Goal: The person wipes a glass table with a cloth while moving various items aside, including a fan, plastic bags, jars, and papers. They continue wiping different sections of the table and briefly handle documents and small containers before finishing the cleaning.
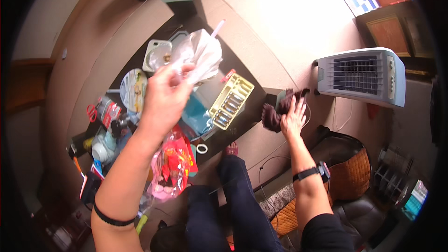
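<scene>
My left hand (pixel 169 92), raised over the dark table (pixel 252 126), pinches a crumpled, translucent white plastic bag (pixel 201 54). A pale pink stick, perhaps a drinking straw, (pixel 218 28) juts out beyond the bag. At the table's right corner, my right hand (pixel 294 117) lies on a dark brown cloth (pixel 271 117), fingers extended; no grip on it is visible. Between the hands sits a yellow tray (pixel 241 83) with several small cylindrical pieces in its slots. Beside it lies a teal flat item (pixel 196 112), partly hidden by my left wrist.
Left of my arm crowd a round printed lid or box (pixel 133 89), red-handled scissors (pixel 91 112), a white cup (pixel 100 151) and other clutter. A red and pink plastic package (pixel 173 162) lies near a white ring (pixel 201 148). An air cooler (pixel 360 77) stands right, a quilted seat (pixel 350 171) below it.
</scene>
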A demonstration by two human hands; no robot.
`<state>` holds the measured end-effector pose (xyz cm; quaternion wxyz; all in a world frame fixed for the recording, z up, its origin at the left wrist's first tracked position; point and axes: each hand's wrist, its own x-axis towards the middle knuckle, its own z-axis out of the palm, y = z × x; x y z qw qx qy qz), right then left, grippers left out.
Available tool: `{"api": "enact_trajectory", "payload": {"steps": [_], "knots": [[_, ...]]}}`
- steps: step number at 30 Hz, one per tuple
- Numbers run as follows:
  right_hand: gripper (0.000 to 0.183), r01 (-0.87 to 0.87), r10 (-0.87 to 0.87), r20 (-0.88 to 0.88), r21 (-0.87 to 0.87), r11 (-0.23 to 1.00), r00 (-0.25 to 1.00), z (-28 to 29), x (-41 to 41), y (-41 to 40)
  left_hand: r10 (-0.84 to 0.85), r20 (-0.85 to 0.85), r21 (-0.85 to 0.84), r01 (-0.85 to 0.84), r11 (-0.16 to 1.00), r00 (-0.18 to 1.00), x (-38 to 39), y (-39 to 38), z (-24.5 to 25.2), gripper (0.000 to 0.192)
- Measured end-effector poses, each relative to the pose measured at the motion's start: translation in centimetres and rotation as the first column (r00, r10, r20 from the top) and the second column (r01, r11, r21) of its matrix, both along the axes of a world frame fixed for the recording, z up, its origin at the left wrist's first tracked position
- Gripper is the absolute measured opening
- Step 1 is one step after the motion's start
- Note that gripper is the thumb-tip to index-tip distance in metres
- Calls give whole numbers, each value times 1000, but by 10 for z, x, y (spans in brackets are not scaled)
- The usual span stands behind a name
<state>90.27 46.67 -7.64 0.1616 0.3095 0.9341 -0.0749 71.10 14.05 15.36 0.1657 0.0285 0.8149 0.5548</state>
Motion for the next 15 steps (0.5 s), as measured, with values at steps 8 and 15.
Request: {"api": "enact_trajectory", "payload": {"steps": [8, 15], "knots": [[90, -120, 108, -133, -80, 990, 985, -17, 133, -116, 29, 124, 68, -38, 997, 992, 44, -43, 48, 62], [84, -256, 234, -200, -91, 962, 951, -21, 187, -240, 513, -402, 363, -382, 850, 759, 188, -170, 121, 48]]}}
